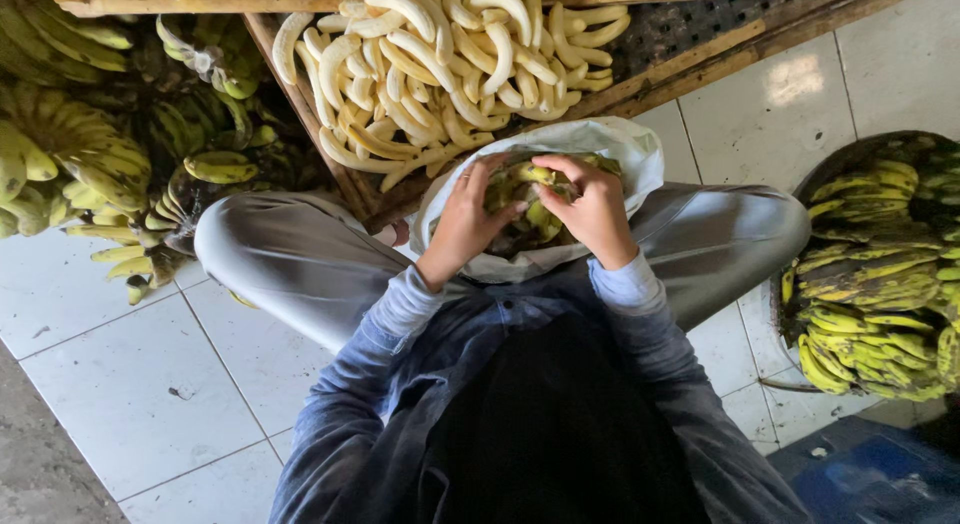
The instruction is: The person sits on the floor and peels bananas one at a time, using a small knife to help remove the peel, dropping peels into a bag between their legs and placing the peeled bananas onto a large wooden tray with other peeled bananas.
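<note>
So the person's sitting cross-legged on the white tiled floor [130,384], and both hands are up over a white plastic bag [640,159] resting in their lap. The left hand [465,224] and right hand [595,209] are both on a greenish-yellow unpeeled banana [535,179] right above the bag's open mouth, fingers curled and clamped on it from either side. The bag holds green-yellow peels. Just past the bag, a wooden-framed tray [700,69] holds a heap of pale peeled bananas [440,59], piled toward its left side. Bunches of yellow-green bananas [90,154] lie on the floor at the left, and a dark round basket [840,159] of spotty green-yellow bananas sits at the right edge.
</note>
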